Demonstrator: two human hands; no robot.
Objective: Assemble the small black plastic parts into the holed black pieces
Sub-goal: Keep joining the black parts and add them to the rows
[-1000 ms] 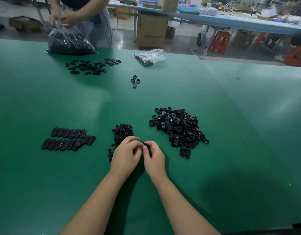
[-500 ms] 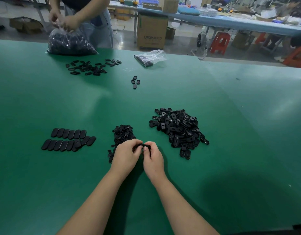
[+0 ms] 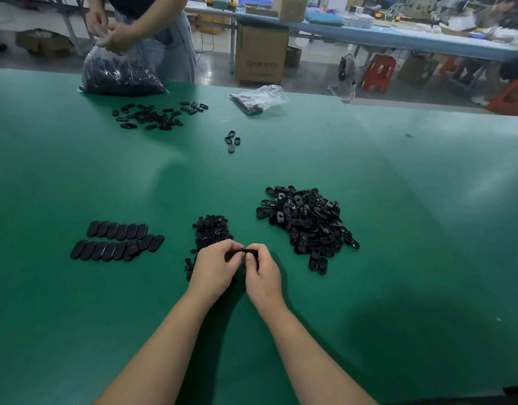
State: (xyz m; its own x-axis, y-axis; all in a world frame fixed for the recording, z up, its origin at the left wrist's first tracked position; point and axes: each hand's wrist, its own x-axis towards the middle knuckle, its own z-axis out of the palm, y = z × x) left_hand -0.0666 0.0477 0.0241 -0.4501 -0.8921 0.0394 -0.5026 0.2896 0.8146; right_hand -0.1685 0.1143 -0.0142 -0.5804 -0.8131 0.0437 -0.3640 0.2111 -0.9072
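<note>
- Two neat rows of smooth black oval plastic pieces [image 3: 117, 241], at 9 o'clock from the hands: likely finished units, set apart.
- Small heap of tiny black plastic parts [image 3: 211, 229], 11 o'clock, just beside left hand [image 3: 214, 268] for quick picking.
- Both hands pinch one black holed piece [image 3: 246, 252] between fingertips; right hand [image 3: 263, 274] steadies it, presumably seating an insert.
- Large pile of holed black oval pieces [image 3: 307, 226], 2 o'clock, near: unassembled stock.

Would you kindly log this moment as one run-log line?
step: assembling | left hand: grips black piece | right hand: grips same piece | holed pieces pile: right | finished rows: left
</note>
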